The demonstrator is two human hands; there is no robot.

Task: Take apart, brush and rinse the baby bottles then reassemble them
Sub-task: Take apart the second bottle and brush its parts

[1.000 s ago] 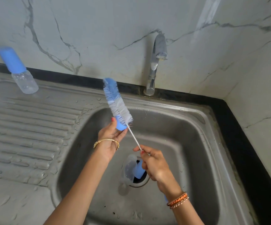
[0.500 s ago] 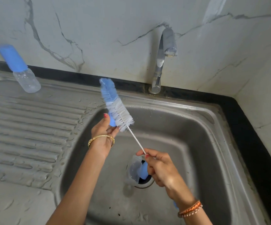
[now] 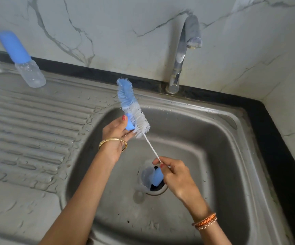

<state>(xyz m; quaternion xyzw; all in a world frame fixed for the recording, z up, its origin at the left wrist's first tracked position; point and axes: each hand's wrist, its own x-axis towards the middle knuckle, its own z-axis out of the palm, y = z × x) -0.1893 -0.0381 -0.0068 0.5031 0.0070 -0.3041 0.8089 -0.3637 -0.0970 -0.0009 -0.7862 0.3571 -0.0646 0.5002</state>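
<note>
The sink [image 3: 205,131] is brushed steel, dull and water-spotted, its draining board [image 3: 28,124] ridged. The tap [image 3: 180,55] is shiny metal. The wall [image 3: 125,23] is smooth veined marble. The brush [image 3: 132,108] has soft bristles on twisted wire. The bottle [image 3: 31,73] is clear plastic.

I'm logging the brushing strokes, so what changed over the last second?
Little. The right hand still pinches the bottle brush's wire stem, the left hand still holds the small blue part against the bristles; any stroke is too slight to tell from the camera's shift. The bottle over the drain and the capped bottle on the drainboard stayed put.
</note>
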